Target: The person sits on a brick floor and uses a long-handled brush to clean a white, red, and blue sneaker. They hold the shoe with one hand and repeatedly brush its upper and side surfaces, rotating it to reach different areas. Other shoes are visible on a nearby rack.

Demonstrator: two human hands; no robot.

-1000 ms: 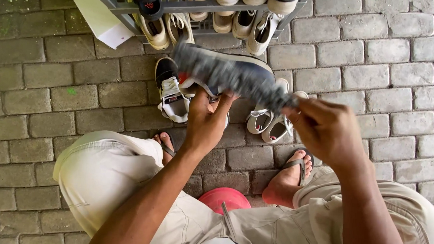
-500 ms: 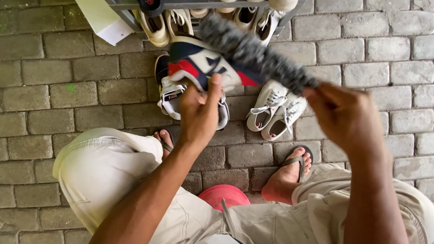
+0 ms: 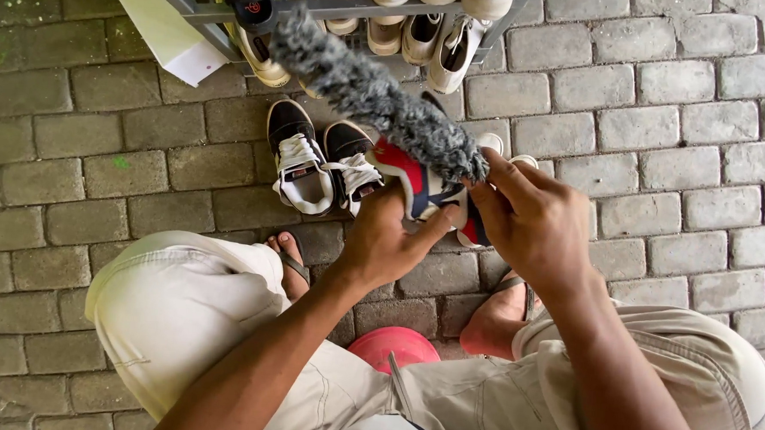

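Observation:
My left hand (image 3: pixel 381 241) grips a red, white and blue sneaker (image 3: pixel 426 195) by its side, holding it above the brick floor. My right hand (image 3: pixel 529 217) holds the end of a long fluffy grey duster (image 3: pixel 366 90) that slants up and left across the sneaker toward the shoe rack. The duster lies over the top of the sneaker and hides part of it. A pair of black and white sneakers (image 3: pixel 312 165) sits on the bricks just left of the held shoe.
A metal shoe rack (image 3: pixel 340 2) with several pale shoes stands at the top. A white paper sheet (image 3: pixel 163 29) leans at its left. My knees in beige trousers, my sandalled feet (image 3: pixel 499 310) and a red stool (image 3: pixel 394 349) fill the bottom. A white shoe (image 3: pixel 493 147) peeks behind the duster.
The duster has swung further left and upward, its tip now over the rack. My left hand turned the sneaker and drew it toward my right hand.

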